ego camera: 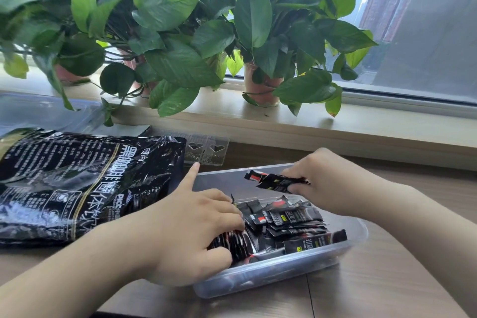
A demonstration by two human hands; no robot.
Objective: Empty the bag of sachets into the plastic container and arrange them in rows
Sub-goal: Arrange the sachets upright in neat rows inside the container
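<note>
While sorting, got the left grip (191, 235) wrapped round a standing stack (232, 242) of sachets at the near-left end of the plastic container (296, 270). Thumb on the near side, three fingers curled over the far side, index finger sticking out straight toward the bag (77, 186) and touching nothing. Probably clamped like that to stop the on-edge row from flopping over before packing more in beside it.

Right grip (333, 183) up above the far end of the container, pinching a few picked sachets (276, 181) bunched together, roughly level, clear of the pile. Fingers curled tight, nothing slack there. Guessing squared up in the air first, ready for slotting in next to the stack.

Loose sachets (291, 222) heaped every which way across the middle and right of the container, so plenty left to line up. Bag lying flat on the surface (387, 279) just left of the container. Looks emptied, likely shoved aside for elbow room. Clear lid (46, 111) and a clear tray with heart cutouts (206, 150) parked behind the bag, near the potted plants (180, 33) on the windowsill (335, 121).
</note>
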